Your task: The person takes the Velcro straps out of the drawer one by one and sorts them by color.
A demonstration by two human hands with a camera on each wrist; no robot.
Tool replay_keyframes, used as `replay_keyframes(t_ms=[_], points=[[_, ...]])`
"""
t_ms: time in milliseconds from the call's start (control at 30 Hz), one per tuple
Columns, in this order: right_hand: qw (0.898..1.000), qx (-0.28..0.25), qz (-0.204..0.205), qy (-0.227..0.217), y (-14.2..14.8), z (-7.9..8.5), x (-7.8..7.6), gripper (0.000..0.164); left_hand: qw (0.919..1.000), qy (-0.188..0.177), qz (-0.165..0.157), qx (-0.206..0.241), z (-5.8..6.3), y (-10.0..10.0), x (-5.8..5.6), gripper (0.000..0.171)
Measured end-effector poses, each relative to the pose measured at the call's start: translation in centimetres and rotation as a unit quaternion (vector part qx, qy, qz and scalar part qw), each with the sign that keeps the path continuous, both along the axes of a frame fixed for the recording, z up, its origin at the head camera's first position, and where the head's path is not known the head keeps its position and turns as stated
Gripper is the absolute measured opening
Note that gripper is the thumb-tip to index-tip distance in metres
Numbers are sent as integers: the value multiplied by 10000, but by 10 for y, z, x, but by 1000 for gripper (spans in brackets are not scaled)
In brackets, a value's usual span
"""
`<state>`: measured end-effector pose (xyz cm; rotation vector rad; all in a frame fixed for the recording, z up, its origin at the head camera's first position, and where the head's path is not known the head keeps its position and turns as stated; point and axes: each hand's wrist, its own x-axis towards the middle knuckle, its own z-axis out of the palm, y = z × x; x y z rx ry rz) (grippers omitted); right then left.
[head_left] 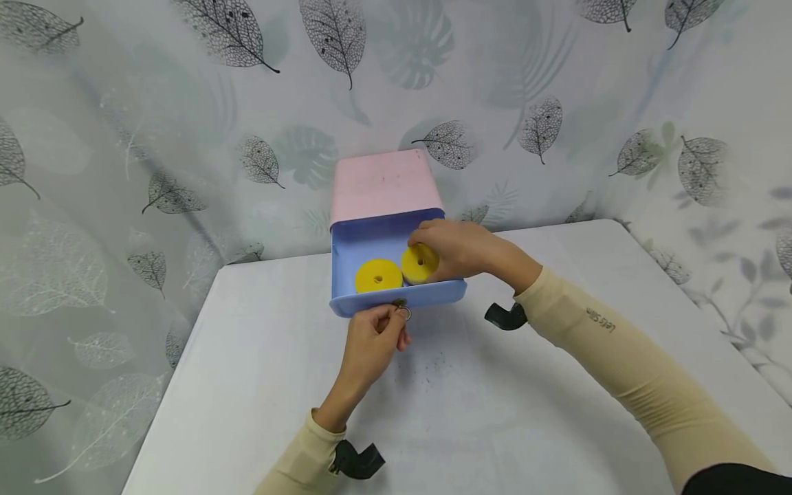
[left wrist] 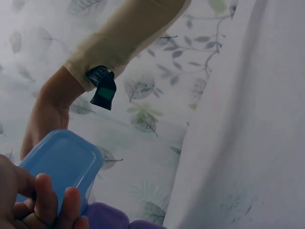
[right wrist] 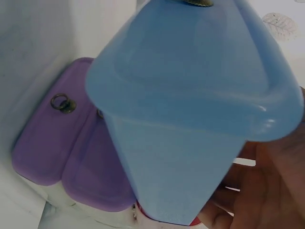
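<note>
A blue drawer stands pulled out of a small pink cabinet. Inside it lies a yellow disc with a hole in its middle. Against the drawer's right side, my right hand grips a second yellow disc between thumb and fingers. My left hand pinches the metal ring pull at the drawer's front. In the left wrist view, curled fingers overlap the blue front. The right wrist view shows the drawer's underside, with the discs hidden.
Purple drawers with ring pulls sit below the blue one, seen in the wrist views. The cabinet stands at the back of a white-covered table, near a leaf-patterned backdrop. Dark specks mark the cloth in front.
</note>
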<state>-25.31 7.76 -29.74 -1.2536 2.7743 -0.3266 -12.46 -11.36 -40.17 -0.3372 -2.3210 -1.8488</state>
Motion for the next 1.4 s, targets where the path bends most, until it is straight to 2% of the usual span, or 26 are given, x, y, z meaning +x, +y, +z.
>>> replay_keyframes(t_ms=[267, 467, 700, 1033, 1233, 1400], points=[[9977, -639, -208, -88, 5, 13, 4, 63, 10000, 62, 41, 2, -2, -1, 1, 37], [9944, -980, -347, -181, 20, 21, 6, 64, 10000, 52, 18, -17, -2, -1, 4, 36], [9920, -1030, -730, -78, 41, 23, 10, 68, 9999, -116, -72, 21, -3, -1, 6, 35], [9891, -1239, -796, 23, 66, 25, 12, 60, 9999, -112, -9, 31, 0, -3, 8, 33], [9874, -1189, -1039, -63, 78, 21, 13, 60, 10000, -71, 26, -8, -2, -4, 9, 34], [9862, -1050, -1274, -134, 87, 10, 10, 61, 10000, -93, 35, 4, -2, -5, 9, 34]])
